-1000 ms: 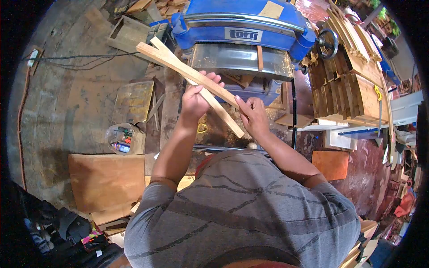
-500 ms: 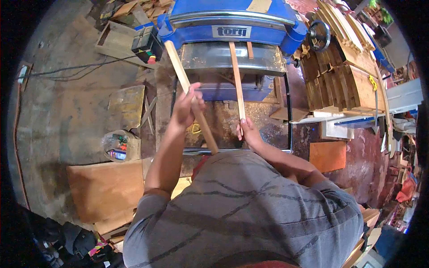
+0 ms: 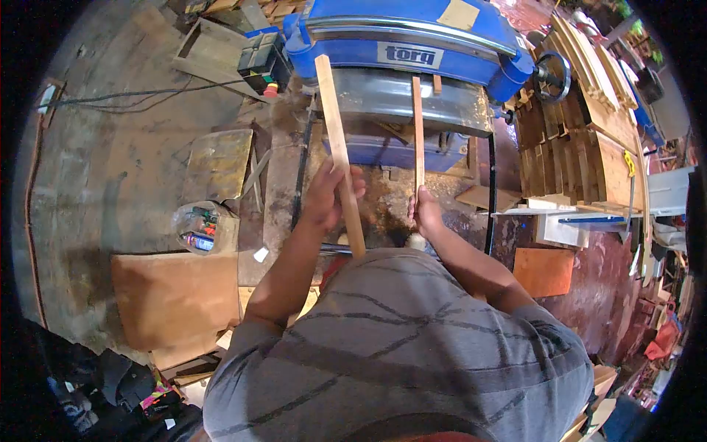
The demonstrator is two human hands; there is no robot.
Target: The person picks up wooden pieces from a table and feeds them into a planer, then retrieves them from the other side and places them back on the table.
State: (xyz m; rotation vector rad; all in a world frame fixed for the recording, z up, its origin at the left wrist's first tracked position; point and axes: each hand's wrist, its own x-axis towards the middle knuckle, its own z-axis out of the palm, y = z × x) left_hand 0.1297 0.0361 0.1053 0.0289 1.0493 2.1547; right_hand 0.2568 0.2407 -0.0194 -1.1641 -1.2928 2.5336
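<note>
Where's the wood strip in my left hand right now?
Just left of the head view's centre: the wood strip runs steeply up the picture from near your grey shirt, through your left hand, to overlap the blue machine.

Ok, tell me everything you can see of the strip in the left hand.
The strip is long, straight, pale tan, seemingly bare wood with squared edges. The left hand holds it just nearside of its middle. It slants slightly, far end toward the blue machine, near end by the shirt; whether those two touch is unclear.
</note>
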